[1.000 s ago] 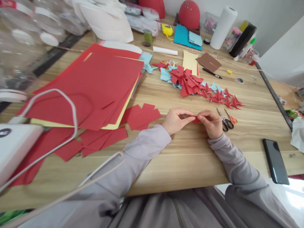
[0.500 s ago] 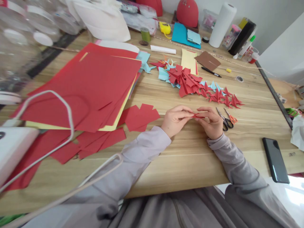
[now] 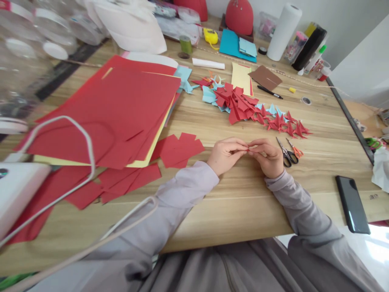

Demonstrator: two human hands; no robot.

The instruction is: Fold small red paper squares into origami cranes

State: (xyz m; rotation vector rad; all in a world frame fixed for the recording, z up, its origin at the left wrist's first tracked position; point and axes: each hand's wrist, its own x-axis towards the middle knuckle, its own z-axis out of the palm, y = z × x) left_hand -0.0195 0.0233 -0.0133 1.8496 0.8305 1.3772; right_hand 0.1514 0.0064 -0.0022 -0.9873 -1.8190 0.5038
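Note:
Between my fingertips is a small folded piece of red paper (image 3: pixel 248 150), mostly covered by the fingers. My left hand (image 3: pixel 227 155) pinches it from the left, and my right hand (image 3: pixel 269 157) pinches it from the right, with the fingertips of both nearly meeting. Beyond the hands lies a pile of folded red paper cranes (image 3: pixel 240 103), with light blue ones mixed in. Small cut red paper squares (image 3: pixel 180 152) are spread to the left of my left hand. Black-handled scissors (image 3: pixel 290 157) and orange-handled scissors (image 3: pixel 297 151) rest just right of my right hand.
A stack of large red sheets (image 3: pixel 121 109) covers the table's left side, with a white cable (image 3: pixel 89 150) looped over it. A black phone (image 3: pixel 352 205) lies near the right edge. Farther back are a yellow tape measure (image 3: pixel 210 35), a pen (image 3: pixel 270 92) and a paper roll (image 3: pixel 285 32).
The fingertips of both hands have drawn closer together, and less of the red paper shows between them. Everything on the table stays where it was.

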